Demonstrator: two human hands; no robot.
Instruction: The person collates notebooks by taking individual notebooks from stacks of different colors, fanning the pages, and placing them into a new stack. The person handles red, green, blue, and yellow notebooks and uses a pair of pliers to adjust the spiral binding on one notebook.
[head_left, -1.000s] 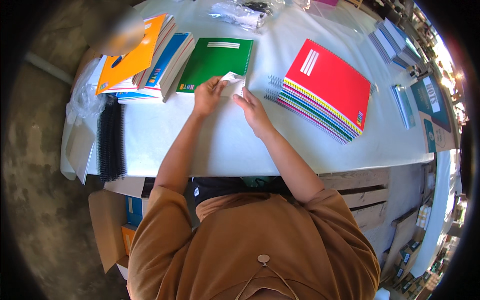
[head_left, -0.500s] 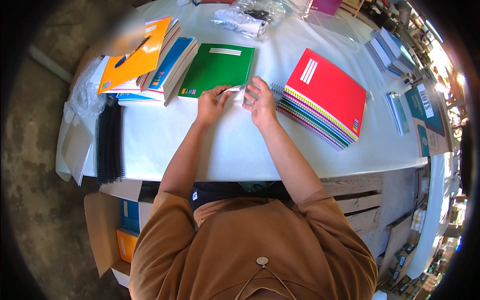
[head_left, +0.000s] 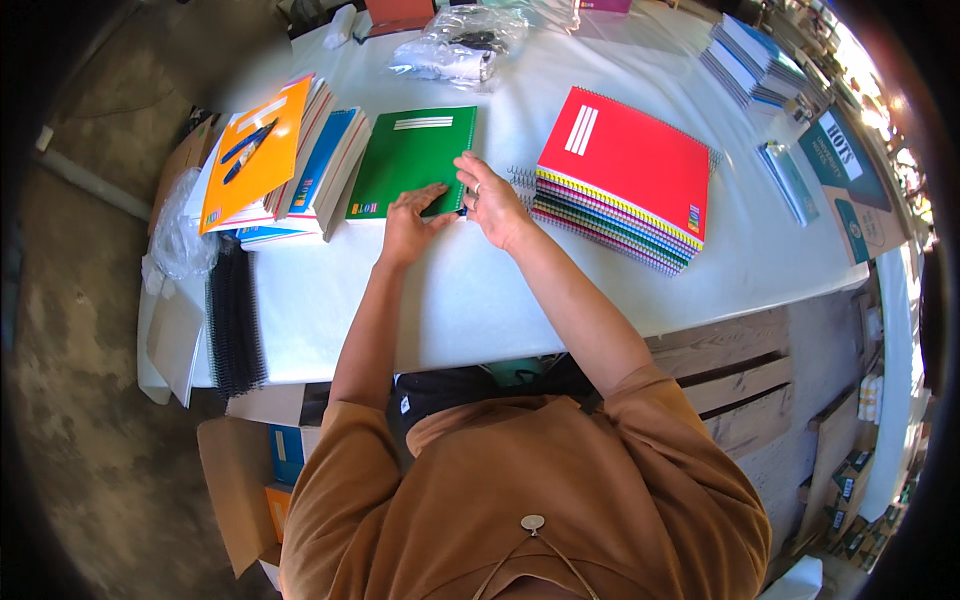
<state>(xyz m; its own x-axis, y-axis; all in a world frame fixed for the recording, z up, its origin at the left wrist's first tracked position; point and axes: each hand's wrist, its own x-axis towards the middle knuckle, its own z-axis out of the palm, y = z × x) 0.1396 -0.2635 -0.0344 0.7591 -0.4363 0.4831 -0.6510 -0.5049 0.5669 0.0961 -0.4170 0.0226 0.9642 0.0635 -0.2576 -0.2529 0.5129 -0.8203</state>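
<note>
Both my hands at the green notebook's lower right corner

The white-covered table (head_left: 500, 310) spreads widest before me. Below its left edge stands one open cardboard box (head_left: 225, 490); in it I see two coloured items, one blue (head_left: 286, 450) and one orange (head_left: 278, 510), and anything deeper is hidden. One teal and brown carton (head_left: 855, 190) sits at the table's right end, its contents out of my sight.

One red-topped notebook stack (head_left: 622, 165) lies to my right, its layers too tight to count. One leaning orange-topped stack (head_left: 315, 170) stands to my left. Between them, flat on the table, is the single green notebook (head_left: 415, 155).

I count two clear plastic bags: the far bag (head_left: 460, 50) has something white and something black inside; the left bag (head_left: 185, 235) is crumpled, and I can't tell what it holds. Just below that one lies a bundle of black coils (head_left: 232, 325).

My left hand (head_left: 408, 228) rests fingers-down on the green cover's lower edge; whether its thumb pinches anything, I cannot tell. My right hand (head_left: 490, 210) is unclosed, fingers extended beside the spiral edge.

Smallest are two blue pens (head_left: 247, 140), lying on the orange cover, and one ring (head_left: 477, 190) on my right hand.
</note>
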